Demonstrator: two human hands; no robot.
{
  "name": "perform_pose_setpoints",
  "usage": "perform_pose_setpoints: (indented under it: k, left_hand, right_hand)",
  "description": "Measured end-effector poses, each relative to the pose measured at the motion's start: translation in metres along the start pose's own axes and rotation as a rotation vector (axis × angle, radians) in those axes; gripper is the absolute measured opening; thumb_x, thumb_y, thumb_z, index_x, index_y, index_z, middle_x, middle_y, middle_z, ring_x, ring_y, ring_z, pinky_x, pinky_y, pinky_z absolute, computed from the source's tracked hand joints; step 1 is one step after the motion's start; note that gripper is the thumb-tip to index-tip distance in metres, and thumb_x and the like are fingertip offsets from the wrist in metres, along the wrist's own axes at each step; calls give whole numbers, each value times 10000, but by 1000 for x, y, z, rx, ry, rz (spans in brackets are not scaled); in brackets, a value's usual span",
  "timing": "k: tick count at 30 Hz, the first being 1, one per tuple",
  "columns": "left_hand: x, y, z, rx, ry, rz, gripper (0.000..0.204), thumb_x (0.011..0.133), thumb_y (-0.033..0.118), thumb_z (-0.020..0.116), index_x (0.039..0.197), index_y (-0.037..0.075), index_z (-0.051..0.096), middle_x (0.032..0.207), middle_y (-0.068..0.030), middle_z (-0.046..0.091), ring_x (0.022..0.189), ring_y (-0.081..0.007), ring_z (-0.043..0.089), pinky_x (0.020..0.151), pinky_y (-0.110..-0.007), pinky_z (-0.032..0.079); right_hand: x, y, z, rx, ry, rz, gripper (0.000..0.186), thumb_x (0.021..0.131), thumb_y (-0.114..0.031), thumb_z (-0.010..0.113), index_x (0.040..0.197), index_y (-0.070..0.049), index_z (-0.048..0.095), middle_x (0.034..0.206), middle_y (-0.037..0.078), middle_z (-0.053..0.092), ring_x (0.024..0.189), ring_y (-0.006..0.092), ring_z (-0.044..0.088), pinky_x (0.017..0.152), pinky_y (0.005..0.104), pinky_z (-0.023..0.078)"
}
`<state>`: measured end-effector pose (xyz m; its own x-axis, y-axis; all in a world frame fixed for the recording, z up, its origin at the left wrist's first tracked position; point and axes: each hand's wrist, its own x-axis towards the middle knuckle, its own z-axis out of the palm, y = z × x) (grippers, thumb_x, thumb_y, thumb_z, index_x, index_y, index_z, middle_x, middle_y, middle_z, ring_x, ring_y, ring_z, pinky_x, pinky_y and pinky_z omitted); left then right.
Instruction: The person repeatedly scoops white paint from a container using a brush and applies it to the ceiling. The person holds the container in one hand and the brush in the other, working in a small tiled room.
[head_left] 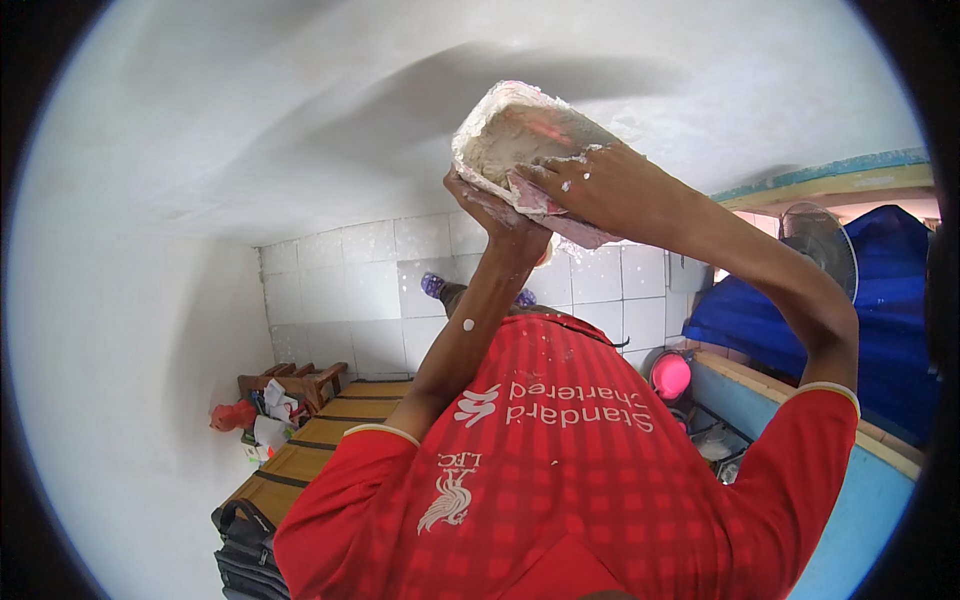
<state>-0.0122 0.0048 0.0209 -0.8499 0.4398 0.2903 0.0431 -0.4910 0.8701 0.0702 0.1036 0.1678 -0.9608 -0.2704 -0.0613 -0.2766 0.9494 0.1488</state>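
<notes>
A shallow tub (pixel 490 120), caked in white with pink patches, is raised in front of the wall, its open side toward me. Pale, putty-like paste (pixel 510 145) lines its inside. My left hand (pixel 505 215) grips the tub from below, its fingers partly hidden by the tub. Over the tub's near right side, my right hand (pixel 585 180) is closed with bent fingers, spotted with white paste. A flat, pinkish-white smeared piece (pixel 580 232) sticks out below that hand. Whether it belongs to the tub or to a separate tool, I cannot tell.
The white wall (pixel 330 130) rises close ahead, above a tiled floor (pixel 350 290). At left are a brown slatted surface (pixel 330 425) and a black bag (pixel 245 550). To the right stand a fan (pixel 825 245), blue cloth (pixel 890 320), a pink bowl (pixel 671 376) and a light-blue partition (pixel 760 405).
</notes>
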Motion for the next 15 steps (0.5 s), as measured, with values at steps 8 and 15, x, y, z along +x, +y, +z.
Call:
perform_pose_setpoints:
  k: [8, 15]
  left_hand:
    - [0, -12, -9, 435, -112, 201, 727, 865, 234, 738, 1321, 89, 191, 1302, -91, 329, 1190, -165, 398, 1047, -375, 393]
    - [1, 4, 2, 91, -164, -47, 835, 770, 221, 825, 1319, 113, 205, 1269, -110, 381, 1176, -197, 452, 1028, -408, 423]
  right_hand:
    - [11, -4, 8, 125, -140, 254, 544, 827, -105, 674, 1349, -57, 528, 922, 180, 704, 804, 321, 719, 731, 425, 578]
    - [-8, 14, -14, 513, 233, 234, 513, 814, -4, 636, 1320, 1, 549, 952, 278, 665, 970, 456, 636, 813, 474, 518]
